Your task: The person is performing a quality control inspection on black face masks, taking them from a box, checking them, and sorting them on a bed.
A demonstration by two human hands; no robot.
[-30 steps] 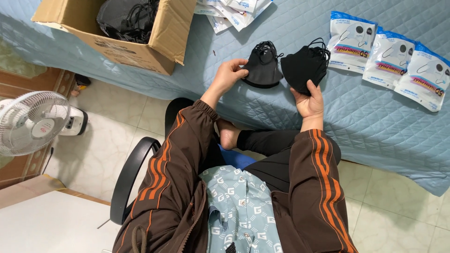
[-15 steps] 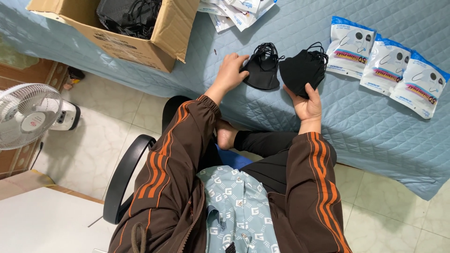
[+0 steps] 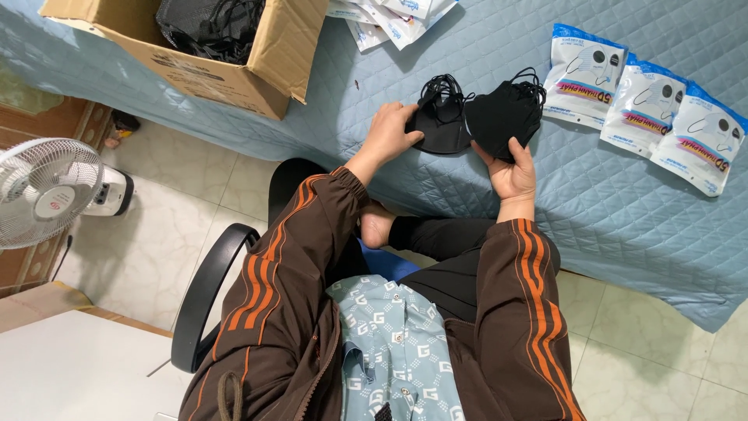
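Observation:
My left hand rests on a pile of black face masks lying on the blue quilted bed cover, fingers gripping its near edge. My right hand holds a second stack of black masks upright from below, thumb across the front. The ear loops of both stacks stick out on the far side. Both arms wear brown sleeves with orange stripes.
Three white and blue sealed mask packets lie in a row at the right. An open cardboard box of black masks stands at the far left, with loose empty packets beside it. A white fan and black chair arm are on the tiled floor.
The view has shifted slightly. My left hand has settled lower onto the left pile of masks; my right hand still holds its stack in much the same place.

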